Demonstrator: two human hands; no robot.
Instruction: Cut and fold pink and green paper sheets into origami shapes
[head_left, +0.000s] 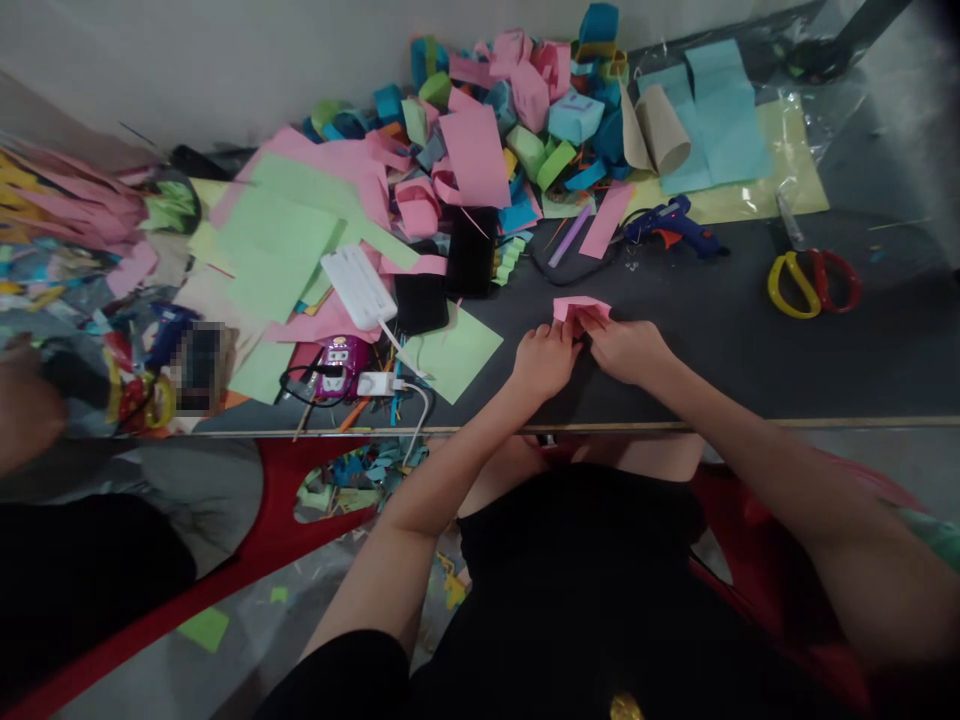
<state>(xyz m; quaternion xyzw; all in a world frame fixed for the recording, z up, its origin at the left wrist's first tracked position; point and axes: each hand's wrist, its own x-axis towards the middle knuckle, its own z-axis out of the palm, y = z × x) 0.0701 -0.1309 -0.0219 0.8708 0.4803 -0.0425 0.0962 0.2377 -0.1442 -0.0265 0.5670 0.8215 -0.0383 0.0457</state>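
Observation:
A small piece of folded pink paper [582,303] is held between both my hands over the dark tabletop. My left hand [549,357] grips its left side with bent fingers. On the other side, my right hand [624,348] pinches the paper, its fingertips close to those of the left. The lower part of the paper is hidden by my fingers. Beyond my hands lie a blue glue gun [679,228], a strip of pink paper [606,220] and a purple stick [571,236]. A light green sheet [456,352] rests left of my left hand.
Scissors [814,280] with yellow and red handles lie at the right. Folded paper pieces [525,100] are heaped along the wall. A white power strip [358,287], a black phone [471,252] and cables are at the left. Another person's arm [26,400] shows at the left edge.

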